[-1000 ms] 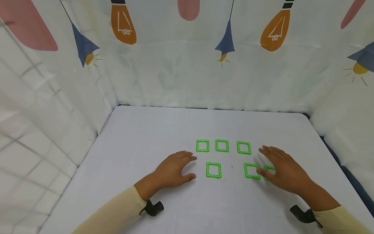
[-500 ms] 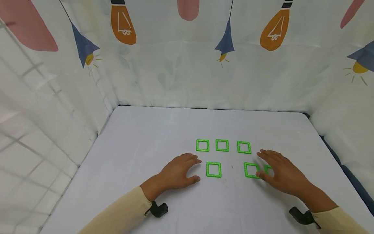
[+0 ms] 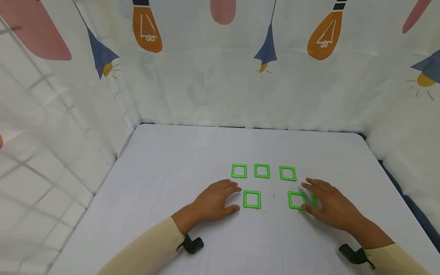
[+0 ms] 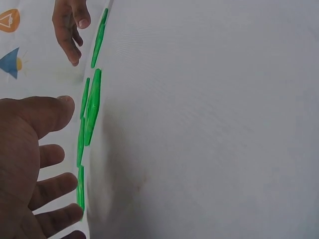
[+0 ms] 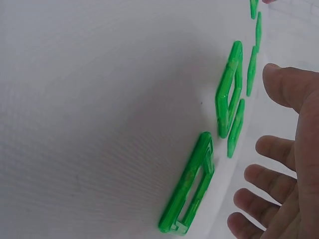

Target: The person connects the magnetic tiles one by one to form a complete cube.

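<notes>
Green square frames lie flat on a white table. Three form a back row: a left square (image 3: 239,176), a middle square (image 3: 262,176) and a right square (image 3: 288,179). Nearer to me are a front left square (image 3: 252,206), a front middle square (image 3: 290,200) and a front right square (image 3: 314,201), partly hidden by my right hand (image 3: 331,206). That hand hovers with spread fingers, its thumb overlapping the front middle square in the head view. My left hand (image 3: 214,200) is held just left of the front left square, fingers apart. Neither hand holds anything.
The white table (image 3: 178,149) has a back edge along a pale curtain (image 3: 213,91) printed with bulbs and lamps. Another sheet hangs at the left side. A black wrist camera (image 3: 193,245) sits below the left hand, another black camera (image 3: 354,255) below the right.
My left hand has moved right, closer to the front left square. My right hand has shifted slightly down and left, covering more of the front right square. The squares stay put.
</notes>
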`<state>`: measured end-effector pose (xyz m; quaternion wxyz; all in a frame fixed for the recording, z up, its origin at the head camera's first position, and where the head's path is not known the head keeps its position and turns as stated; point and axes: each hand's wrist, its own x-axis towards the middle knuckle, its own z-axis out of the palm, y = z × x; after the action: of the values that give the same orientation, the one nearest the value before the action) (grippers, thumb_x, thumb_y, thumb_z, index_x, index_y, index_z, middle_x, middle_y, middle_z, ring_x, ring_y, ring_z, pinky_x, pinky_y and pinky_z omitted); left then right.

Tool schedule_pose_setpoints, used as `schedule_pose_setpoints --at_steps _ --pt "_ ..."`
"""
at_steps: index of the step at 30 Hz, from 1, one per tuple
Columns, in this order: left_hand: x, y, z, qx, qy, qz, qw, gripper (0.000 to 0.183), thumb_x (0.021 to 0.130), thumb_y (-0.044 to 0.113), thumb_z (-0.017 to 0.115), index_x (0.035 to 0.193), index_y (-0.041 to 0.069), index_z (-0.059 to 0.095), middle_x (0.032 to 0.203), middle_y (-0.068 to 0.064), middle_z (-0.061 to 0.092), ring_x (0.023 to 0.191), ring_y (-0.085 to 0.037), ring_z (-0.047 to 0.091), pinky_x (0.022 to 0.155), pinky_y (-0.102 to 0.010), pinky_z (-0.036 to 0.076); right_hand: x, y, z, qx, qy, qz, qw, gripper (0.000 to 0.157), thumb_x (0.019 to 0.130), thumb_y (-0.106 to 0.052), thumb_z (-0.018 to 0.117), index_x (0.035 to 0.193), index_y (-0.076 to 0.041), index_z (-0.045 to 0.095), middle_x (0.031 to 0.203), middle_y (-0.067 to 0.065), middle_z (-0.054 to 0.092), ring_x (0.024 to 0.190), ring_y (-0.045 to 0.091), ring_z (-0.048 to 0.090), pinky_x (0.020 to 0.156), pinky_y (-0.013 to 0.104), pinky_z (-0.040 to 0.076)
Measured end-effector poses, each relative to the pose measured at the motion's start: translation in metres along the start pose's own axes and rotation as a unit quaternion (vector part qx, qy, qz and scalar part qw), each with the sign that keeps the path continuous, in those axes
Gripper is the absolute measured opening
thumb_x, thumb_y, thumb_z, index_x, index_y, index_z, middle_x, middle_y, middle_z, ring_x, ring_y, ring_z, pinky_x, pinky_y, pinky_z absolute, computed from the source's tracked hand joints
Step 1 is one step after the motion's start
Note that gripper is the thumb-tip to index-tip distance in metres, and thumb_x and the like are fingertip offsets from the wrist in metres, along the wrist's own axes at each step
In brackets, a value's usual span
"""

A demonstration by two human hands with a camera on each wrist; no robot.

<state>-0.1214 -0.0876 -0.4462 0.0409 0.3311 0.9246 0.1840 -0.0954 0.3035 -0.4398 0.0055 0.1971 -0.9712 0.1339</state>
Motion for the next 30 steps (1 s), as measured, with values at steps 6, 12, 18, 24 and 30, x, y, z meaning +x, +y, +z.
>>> schedule_pose_setpoints --at_steps 6,12,18,24,30 --pt "0.004 -0.001 0.005 0.003 0.002 -0.002 1.0000 0.054 0.094 0.043 0.074 0.140 0.016 0.062 0.147 -0.002 0.055 0.142 -0.024 0.044 0.114 -0.041 0.035 0.001 0.003 0.005 -0.003 -0.015 0.010 1.000 0.071 0.089 -0.046 0.079 0.145 -0.007 0.057 0.153 0.020 0.046 0.140 0.045 0.039 0.108 0.066 0.032" --pt "0.008 0.000 0.008 0.005 -0.009 -0.004 0.9999 0.055 0.094 0.043 0.073 0.141 0.016 0.062 0.148 -0.003 0.054 0.144 -0.026 0.041 0.116 -0.041 0.033 0.002 0.003 0.008 -0.010 -0.021 0.010 1.000 0.071 0.088 -0.046 0.079 0.144 -0.006 0.057 0.152 0.021 0.046 0.139 0.046 0.038 0.108 0.066 0.031" --pt "0.011 0.003 0.008 0.013 -0.007 0.003 0.9999 0.055 0.094 0.043 0.073 0.141 0.016 0.062 0.147 -0.004 0.055 0.143 -0.025 0.043 0.115 -0.041 0.034 0.004 0.003 0.009 -0.016 -0.025 0.007 1.000 0.068 0.087 -0.043 0.080 0.141 -0.006 0.060 0.152 0.022 0.046 0.139 0.047 0.039 0.107 0.067 0.032" --pt "0.014 0.003 0.011 0.018 0.000 0.005 0.9998 0.056 0.094 0.043 0.074 0.141 0.016 0.062 0.147 -0.003 0.054 0.142 -0.024 0.043 0.115 -0.040 0.034 0.005 0.003 0.009 -0.016 -0.031 0.009 0.999 0.063 0.087 -0.042 0.081 0.137 -0.008 0.064 0.152 0.022 0.046 0.139 0.047 0.038 0.107 0.067 0.032" --pt "0.016 0.004 0.011 0.023 0.002 0.000 0.9997 0.054 0.094 0.041 0.073 0.140 0.015 0.062 0.147 -0.003 0.054 0.141 -0.023 0.044 0.114 -0.039 0.035 0.004 0.002 0.009 -0.019 -0.030 0.007 0.999 0.060 0.086 -0.039 0.082 0.134 -0.007 0.066 0.151 0.022 0.048 0.139 0.046 0.038 0.107 0.066 0.033"
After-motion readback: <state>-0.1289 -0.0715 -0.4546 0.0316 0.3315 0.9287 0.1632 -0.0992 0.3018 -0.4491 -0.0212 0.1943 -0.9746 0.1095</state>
